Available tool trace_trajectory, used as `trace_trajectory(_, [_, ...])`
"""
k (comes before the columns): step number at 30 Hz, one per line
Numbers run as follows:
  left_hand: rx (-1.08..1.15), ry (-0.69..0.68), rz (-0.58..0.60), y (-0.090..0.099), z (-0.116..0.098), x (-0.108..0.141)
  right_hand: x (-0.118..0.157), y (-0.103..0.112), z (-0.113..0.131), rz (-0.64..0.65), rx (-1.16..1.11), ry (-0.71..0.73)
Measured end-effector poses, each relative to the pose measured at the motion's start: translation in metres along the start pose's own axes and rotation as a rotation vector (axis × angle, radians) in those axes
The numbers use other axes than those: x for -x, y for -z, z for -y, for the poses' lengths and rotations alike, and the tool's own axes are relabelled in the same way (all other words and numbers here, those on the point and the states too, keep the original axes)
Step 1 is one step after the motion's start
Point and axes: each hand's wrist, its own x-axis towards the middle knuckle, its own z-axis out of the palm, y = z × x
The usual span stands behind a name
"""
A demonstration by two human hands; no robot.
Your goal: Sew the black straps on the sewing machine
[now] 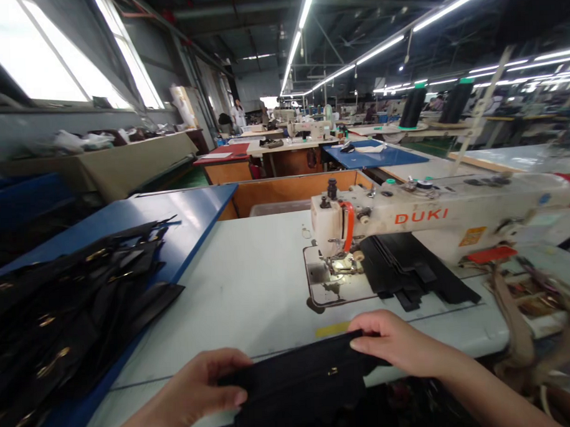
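At six o'clock, a black fabric panel [300,372], its gold-toned fitting [332,371] apparently already attached, is pinched by the left hand [204,384] and right hand [392,343]. Black pieces [82,301], perhaps finished, are heaped at nine; the DUKI sewing machine [434,211], at one, is left untouched.

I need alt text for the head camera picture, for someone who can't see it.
A person's left hand and right hand hold a flat black piece in front of a white DUKI sewing machine. Black pieces with gold-coloured fittings lie heaped on a blue table at left.
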Motion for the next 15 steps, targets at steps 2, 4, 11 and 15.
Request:
trace_trajectory(2, [0.108, 0.004, -0.013, 0.000, -0.002, 0.006, -0.003, 0.000, -0.003, 0.002, 0.000, -0.020])
trace_trajectory(4, [0.213, 0.017, -0.023, -0.002, -0.004, 0.009, -0.006, -0.001, -0.007, 0.012, -0.023, -0.047])
trace_trajectory(11, [0.361, 0.010, -0.038, -0.002, -0.003, 0.009, -0.012, 0.000, -0.011, 0.021, -0.042, -0.084])
trace_trajectory(15, [0.361, -0.009, -0.037, -0.002, -0.003, 0.008, -0.015, 0.000, -0.011, 0.021, -0.044, -0.079])
